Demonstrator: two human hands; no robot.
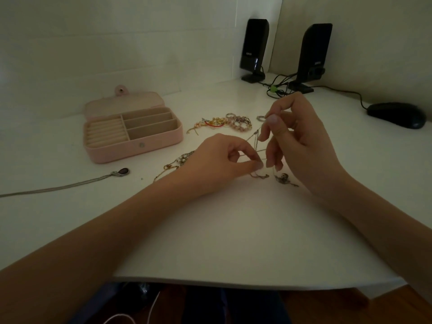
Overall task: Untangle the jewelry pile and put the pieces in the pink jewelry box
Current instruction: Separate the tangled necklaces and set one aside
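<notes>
The pink jewelry box (109, 155) stands open at the left of the white desk, its compartments bare. My left hand (219, 160) pinches a thin chain (256, 142) low over the desk. My right hand (297, 139) pinches the same chain higher up, so it is stretched between both hands. A small silver charm (284, 178) lies under my right hand. A tangled pile of beaded bracelets and rings (224, 123) lies behind my hands. A pearl-and-gold piece (180, 161) is partly hidden by my left hand. A pendant necklace (122, 171) lies at the left.
Two black speakers (253, 49) (313, 54) with cables (278, 88) stand at the back right. A black mouse (397, 114) sits at the far right. The desk's front edge (233, 280) runs close below my forearms.
</notes>
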